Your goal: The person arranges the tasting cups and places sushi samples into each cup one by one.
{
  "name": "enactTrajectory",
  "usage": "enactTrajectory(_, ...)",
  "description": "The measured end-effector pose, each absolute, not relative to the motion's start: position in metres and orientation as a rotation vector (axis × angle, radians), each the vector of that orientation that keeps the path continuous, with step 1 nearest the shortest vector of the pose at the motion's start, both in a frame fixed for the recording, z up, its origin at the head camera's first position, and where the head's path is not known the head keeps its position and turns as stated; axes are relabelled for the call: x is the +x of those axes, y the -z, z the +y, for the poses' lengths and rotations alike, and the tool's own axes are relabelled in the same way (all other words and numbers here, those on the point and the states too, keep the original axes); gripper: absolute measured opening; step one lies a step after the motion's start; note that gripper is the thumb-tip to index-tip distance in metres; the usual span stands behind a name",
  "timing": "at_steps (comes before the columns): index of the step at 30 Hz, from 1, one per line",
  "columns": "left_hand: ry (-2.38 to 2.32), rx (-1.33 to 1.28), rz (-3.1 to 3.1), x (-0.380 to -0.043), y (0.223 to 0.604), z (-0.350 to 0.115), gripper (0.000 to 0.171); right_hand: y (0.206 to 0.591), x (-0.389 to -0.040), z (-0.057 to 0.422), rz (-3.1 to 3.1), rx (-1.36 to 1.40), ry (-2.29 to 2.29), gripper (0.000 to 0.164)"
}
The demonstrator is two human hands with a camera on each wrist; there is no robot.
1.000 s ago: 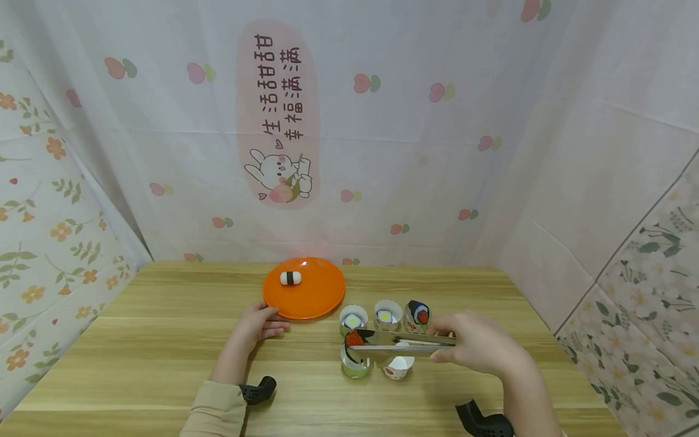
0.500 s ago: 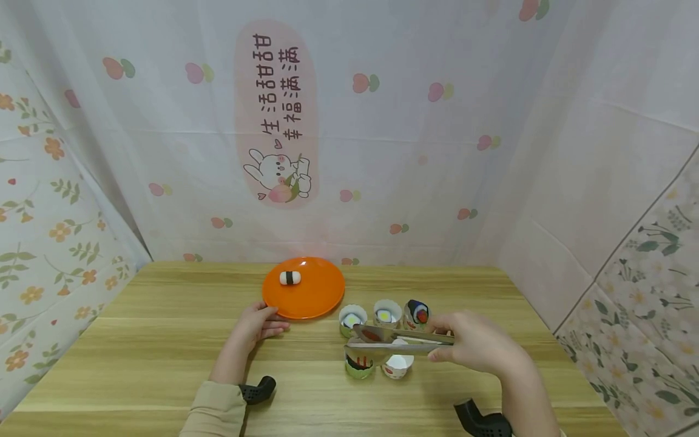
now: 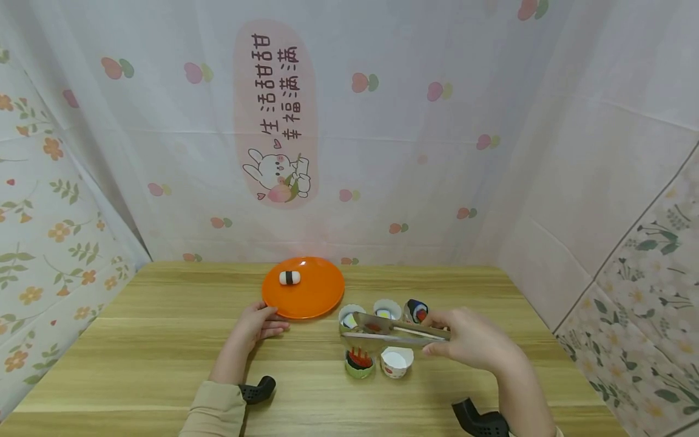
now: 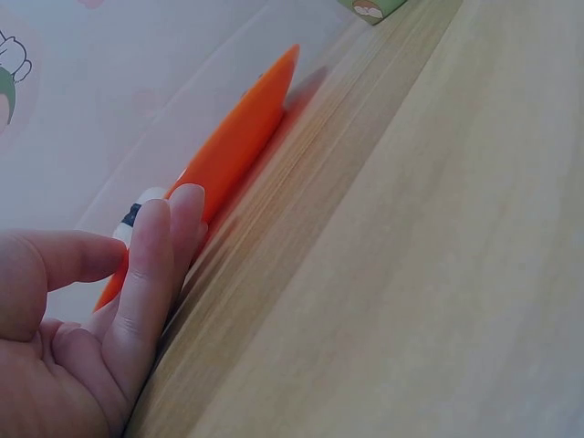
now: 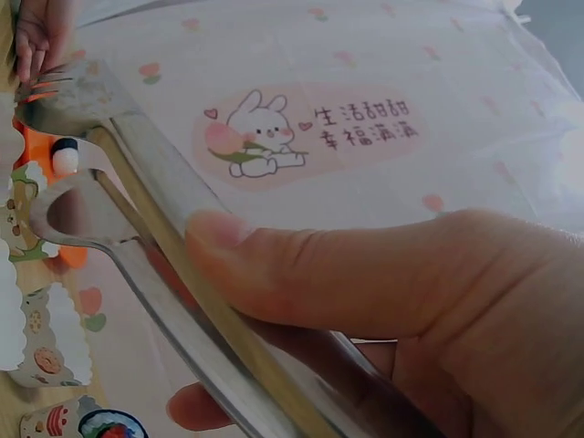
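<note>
My left hand [image 3: 259, 325] pinches the near left rim of an orange plate [image 3: 314, 297], thumb above and fingers [image 4: 141, 274] below. On the plate lies a white sushi piece with a black band [image 3: 289, 277]. My right hand [image 3: 469, 340] holds metal tongs [image 3: 377, 341], whose arms stand apart with nothing visible between them; one tip is fork-shaped in the right wrist view. Below the tips, a red-and-black sushi piece [image 3: 360, 359] sits in the front left green paper cup [image 3: 359, 372]. The tongs partly cover the back left cup [image 3: 346, 312].
The front right paper cup [image 3: 396, 363] shows its white inside. Behind it, another cup [image 3: 386, 303] holds a white piece with a yellow centre [image 3: 384, 314]. At back right, a dark roll with a red centre [image 3: 417, 309] sticks out of its cup. A patterned curtain [image 3: 409, 152] closes the back.
The tongs released the red-and-black sushi piece into the front left cup, then moved up and slightly back, with my right hand shifting a little left. My left hand and the plate stay put.
</note>
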State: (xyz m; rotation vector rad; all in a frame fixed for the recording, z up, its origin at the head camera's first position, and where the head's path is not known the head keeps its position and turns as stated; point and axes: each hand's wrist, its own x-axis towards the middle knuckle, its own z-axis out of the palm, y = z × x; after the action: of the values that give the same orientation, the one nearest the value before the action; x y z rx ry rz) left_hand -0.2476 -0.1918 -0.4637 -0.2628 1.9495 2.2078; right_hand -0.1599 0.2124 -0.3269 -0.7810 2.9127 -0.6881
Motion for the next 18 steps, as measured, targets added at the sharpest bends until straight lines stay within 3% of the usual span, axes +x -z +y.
enactTrajectory(18,-2.208,-0.284,1.956,-0.247,0.464,-0.191,0.036,0.34,-0.168,0.206,3.031,-0.788,0.642,0.038)
